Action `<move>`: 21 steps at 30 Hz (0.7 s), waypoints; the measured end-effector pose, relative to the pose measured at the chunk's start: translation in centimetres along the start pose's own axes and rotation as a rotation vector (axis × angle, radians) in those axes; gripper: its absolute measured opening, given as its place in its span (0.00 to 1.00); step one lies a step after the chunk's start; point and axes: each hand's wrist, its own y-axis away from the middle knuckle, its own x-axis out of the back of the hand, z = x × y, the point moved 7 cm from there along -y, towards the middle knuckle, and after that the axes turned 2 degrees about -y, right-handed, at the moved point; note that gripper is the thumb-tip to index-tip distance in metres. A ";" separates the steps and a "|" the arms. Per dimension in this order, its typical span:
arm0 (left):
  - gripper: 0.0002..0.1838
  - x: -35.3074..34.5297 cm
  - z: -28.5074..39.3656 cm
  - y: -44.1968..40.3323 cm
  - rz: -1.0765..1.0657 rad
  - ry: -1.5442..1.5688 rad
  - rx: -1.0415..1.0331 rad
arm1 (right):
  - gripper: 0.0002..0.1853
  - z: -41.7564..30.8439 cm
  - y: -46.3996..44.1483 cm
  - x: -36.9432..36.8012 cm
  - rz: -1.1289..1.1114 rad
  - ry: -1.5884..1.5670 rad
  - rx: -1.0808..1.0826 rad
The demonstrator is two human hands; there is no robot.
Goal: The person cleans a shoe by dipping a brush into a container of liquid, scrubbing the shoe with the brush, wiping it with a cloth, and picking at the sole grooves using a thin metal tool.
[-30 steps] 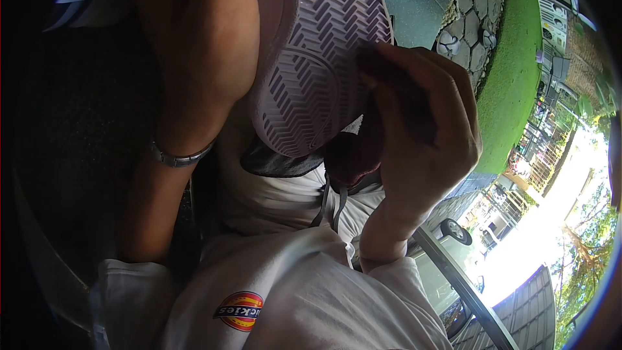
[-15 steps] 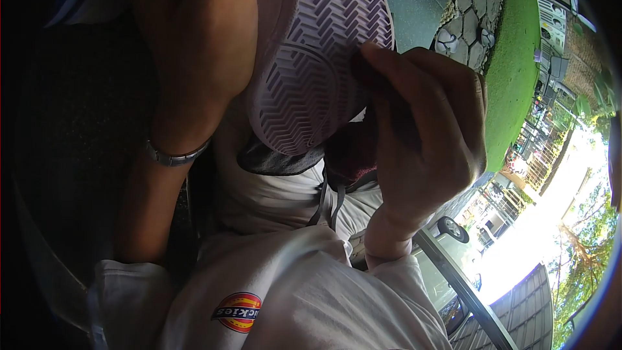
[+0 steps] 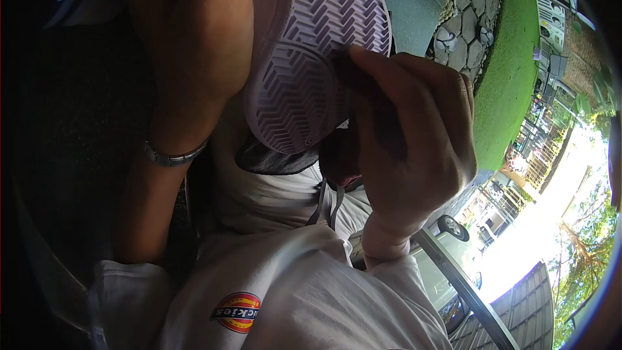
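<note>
A shoe [image 3: 295, 97] with a pale lilac zigzag-tread sole is held up in front of my body, its sole facing me. My left hand [image 3: 201, 39], with a metal-banded watch on the wrist, grips the shoe along its left side; the fingertips are hidden past the top edge. My right hand [image 3: 421, 129] is closed on a dark reddish cloth [image 3: 340, 155], thumb and fingers pinched at the sole's right edge. Part of the cloth sits in shadow against the tread. Below the shoe, black fabric [image 3: 275, 159] and dark straps [image 3: 330, 204] lie over my lap.
A grey-blue tiled ledge [image 3: 414, 6] lies beyond the shoe. Past it come stone paving [image 3: 463, 19] with a pair of pale slippers [image 3: 447, 40], then a green strip [image 3: 508, 91]. A parked car [image 3: 453, 256] stands to the right behind a metal post [image 3: 463, 288].
My right hand has shifted a little left and down across the sole with the cloth. The shoe and my left hand have moved very slightly left.
</note>
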 end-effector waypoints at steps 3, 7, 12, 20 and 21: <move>0.32 0.2 0.6 0.0 0.024 -0.084 0.003 | 0.22 -0.1 0.0 -0.2 0.019 -0.005 -0.010; 0.33 0.3 -0.4 0.0 0.033 -0.060 -0.010 | 0.21 -0.2 -0.1 -0.3 0.017 -0.067 -0.017; 0.32 0.4 0.0 0.2 -0.084 0.006 -0.233 | 0.14 1.1 0.2 1.6 0.108 -0.275 -0.129; 0.31 0.3 -0.5 0.0 -0.094 -0.092 -0.199 | 0.12 6.2 4.4 4.2 0.384 -0.379 -0.520; 0.31 0.4 -0.7 0.2 -0.115 -0.065 -0.227 | 0.12 6.8 4.9 4.5 0.382 -0.339 -0.526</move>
